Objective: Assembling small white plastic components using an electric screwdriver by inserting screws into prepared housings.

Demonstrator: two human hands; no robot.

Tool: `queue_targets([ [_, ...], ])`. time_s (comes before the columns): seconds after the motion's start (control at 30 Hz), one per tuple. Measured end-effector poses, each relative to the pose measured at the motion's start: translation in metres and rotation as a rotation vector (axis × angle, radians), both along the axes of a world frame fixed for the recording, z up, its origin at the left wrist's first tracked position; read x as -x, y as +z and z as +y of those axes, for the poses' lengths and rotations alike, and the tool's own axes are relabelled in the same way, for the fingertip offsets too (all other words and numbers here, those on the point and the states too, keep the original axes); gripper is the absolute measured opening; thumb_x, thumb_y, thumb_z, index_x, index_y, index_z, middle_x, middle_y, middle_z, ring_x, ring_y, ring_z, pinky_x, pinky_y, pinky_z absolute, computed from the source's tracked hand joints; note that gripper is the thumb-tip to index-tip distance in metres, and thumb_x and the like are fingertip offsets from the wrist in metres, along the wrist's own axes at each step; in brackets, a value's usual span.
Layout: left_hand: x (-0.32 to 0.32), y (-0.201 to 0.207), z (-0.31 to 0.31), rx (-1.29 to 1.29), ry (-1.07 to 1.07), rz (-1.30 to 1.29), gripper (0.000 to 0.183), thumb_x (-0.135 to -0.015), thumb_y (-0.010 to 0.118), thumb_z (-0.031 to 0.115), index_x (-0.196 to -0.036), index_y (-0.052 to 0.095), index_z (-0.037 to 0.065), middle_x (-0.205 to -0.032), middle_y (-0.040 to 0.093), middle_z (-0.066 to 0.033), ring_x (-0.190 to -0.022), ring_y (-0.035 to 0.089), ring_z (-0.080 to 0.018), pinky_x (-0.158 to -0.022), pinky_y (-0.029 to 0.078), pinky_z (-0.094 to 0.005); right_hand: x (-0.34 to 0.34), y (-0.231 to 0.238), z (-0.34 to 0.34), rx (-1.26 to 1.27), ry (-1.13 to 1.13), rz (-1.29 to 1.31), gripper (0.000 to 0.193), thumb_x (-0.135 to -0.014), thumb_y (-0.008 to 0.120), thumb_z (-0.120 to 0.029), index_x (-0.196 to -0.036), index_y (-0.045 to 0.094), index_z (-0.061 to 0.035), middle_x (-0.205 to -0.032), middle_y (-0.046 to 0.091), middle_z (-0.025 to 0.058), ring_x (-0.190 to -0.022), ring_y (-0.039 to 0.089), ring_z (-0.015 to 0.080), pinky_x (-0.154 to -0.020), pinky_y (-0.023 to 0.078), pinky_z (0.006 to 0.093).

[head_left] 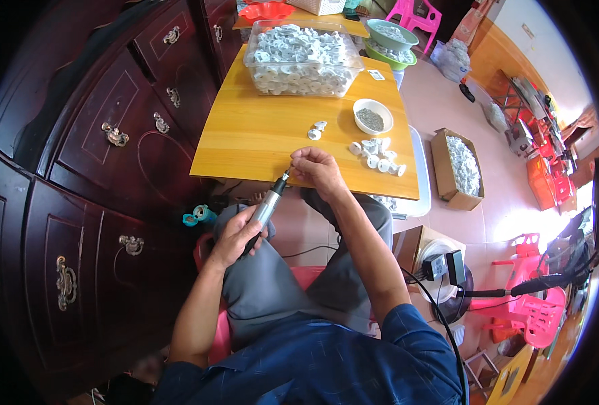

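My left hand (235, 237) is wrapped round a silver and black electric screwdriver (266, 210), which slants up toward the table's near edge. At its tip, the thumb and fingers of my right hand (318, 173) are pinched together. Whatever they hold is too small to make out. Beyond my hands, a couple of small white plastic parts (315, 134) lie on the yellow wooden table (259, 135). A looser group of similar white pieces (378, 160) sits to the right. Behind that group stands a white bowl (378, 104) of small grey metal bits, probably screws.
A clear plastic bin (357, 67) heaped with white parts stands at the table's far side. Dark wooden drawers (103, 128) close off the left. On the floor at right are a cardboard box (466, 200) of white pieces and pink plastic chairs (542, 317). A black cable (448, 324) runs beside my right arm.
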State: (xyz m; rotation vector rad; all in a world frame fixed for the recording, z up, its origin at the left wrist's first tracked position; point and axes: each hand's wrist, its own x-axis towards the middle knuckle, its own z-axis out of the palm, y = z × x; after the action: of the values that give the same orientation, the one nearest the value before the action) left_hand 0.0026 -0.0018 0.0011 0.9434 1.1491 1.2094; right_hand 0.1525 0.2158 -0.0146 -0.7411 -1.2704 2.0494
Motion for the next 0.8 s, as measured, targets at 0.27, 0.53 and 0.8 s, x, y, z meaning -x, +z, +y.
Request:
queue_targets([
  [0.27, -0.001, 0.000, -0.001, 0.009, 0.002, 0.026, 0.059, -0.098, 0.054, 0.042, -0.139, 0.045, 0.001, -0.086, 0.057, -0.0026, -0.064, 0.052, -0.0055, -0.051, 0.043, -0.0182, -0.003, -0.006, 0.004, -0.033, 0.037, 0.017, 0.013, -0.089, 0.067, -0.008, -0.101, 0.064, -0.0039, -0.088, 0.066, 0.0023, -0.077, 0.062, 0.0098, -0.070, 0.050, 0.0234],
  [0.53, -0.002, 0.002, 0.000, 0.001, 0.008, 0.016, 0.060, -0.097, 0.055, 0.041, -0.141, 0.043, 0.001, -0.085, 0.057, -0.0020, -0.064, 0.052, -0.0054, -0.051, 0.043, -0.0181, -0.004, -0.005, 0.010, 0.003, 0.109, 0.011, 0.016, -0.090, 0.068, -0.004, -0.105, 0.063, -0.0027, -0.091, 0.066, 0.0039, -0.075, 0.062, 0.0113, -0.069, 0.052, 0.0234],
  [0.8, 0.002, -0.005, -0.002, 0.006, 0.037, -0.023, 0.059, -0.098, 0.055, 0.040, -0.142, 0.043, 0.003, -0.086, 0.057, -0.0027, -0.065, 0.052, -0.0063, -0.052, 0.043, -0.0197, -0.002, 0.008, 0.016, -0.224, -0.085, -0.196, 0.026, -0.091, 0.068, -0.020, -0.108, 0.065, -0.0011, -0.091, 0.068, 0.0056, -0.078, 0.065, 0.0143, -0.072, 0.054, 0.0275],
])
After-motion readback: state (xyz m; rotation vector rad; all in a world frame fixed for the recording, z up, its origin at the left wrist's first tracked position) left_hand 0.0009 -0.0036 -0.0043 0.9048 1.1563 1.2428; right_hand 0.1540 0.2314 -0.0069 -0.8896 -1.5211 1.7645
